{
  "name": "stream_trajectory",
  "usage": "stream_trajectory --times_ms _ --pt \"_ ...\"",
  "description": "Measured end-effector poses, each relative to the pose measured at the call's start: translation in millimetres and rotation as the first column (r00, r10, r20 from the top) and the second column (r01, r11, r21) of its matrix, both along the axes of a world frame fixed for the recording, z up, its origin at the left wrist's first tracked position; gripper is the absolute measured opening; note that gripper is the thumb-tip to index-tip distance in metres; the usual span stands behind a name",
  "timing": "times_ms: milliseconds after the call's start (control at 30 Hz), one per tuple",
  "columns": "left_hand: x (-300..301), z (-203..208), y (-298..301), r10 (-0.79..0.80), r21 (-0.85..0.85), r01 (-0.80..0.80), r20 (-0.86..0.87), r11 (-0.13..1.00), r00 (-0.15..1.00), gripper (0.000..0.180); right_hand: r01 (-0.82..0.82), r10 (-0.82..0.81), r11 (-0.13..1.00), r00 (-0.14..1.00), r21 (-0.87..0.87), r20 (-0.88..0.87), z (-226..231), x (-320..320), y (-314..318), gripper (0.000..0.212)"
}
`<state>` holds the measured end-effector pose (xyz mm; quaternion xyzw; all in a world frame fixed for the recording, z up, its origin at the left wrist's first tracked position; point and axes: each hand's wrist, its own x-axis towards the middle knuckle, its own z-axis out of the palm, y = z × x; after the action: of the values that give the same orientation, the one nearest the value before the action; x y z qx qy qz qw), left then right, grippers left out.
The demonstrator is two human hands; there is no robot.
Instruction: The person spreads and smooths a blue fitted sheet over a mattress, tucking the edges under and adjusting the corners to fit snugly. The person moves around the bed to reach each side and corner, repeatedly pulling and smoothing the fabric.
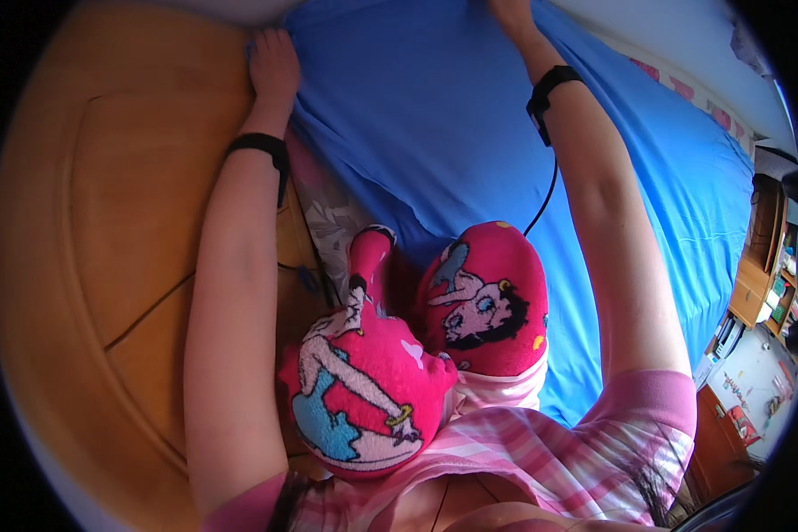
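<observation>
A blue bed sheet (417,106) covers the bed, with folds along its left and right sides. At the far left corner of the sheet, my left hand (275,69) is against its edge, beside the wooden panel. The fingers there are bent and look closed on the cloth, though their tips are partly hidden. My right hand (509,12) reaches over the far part of the sheet. Only its wrist side shows, as the fingers are cut off by the upper edge. Both wrists wear black bands. My knees, in bright pink printed trousers (483,301), rest on the bed.
A wide wooden panel (133,177) stands along the left, with a dark cable crossing it. Patterned bedding (328,208) shows beside the sheet's left edge. A wooden shelf (758,275) with books and small items is at the right, by a white surface (758,372).
</observation>
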<state>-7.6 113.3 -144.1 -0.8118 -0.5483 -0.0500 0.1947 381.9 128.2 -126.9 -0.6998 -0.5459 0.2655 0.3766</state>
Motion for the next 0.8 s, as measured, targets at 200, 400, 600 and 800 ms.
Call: stream_trajectory --times_ms 200,400,600,800 --pt "-20 -24 35 -0.004 -0.27 -0.077 -0.289 0.96 0.957 0.024 -0.315 0.264 0.942 0.909 0.115 0.322 -32 -18 -26 0.042" --pt "-16 -33 58 0.07 -0.161 -0.004 0.405 0.987 0.912 0.023 -0.313 0.118 0.891 0.859 0.328 0.499 -39 -37 -70 0.037" --pt "29 -7 -35 0.289 -0.087 -0.278 0.161 0.957 0.944 0.042 -0.856 0.599 0.041 0.433 -0.515 -0.673 -33 -80 -215 0.068" --pt "26 -8 -81 0.557 -0.638 -0.303 0.24 0.708 0.795 0.054 -0.802 0.635 0.033 0.478 -0.596 -0.607 -61 -148 -336 0.044"
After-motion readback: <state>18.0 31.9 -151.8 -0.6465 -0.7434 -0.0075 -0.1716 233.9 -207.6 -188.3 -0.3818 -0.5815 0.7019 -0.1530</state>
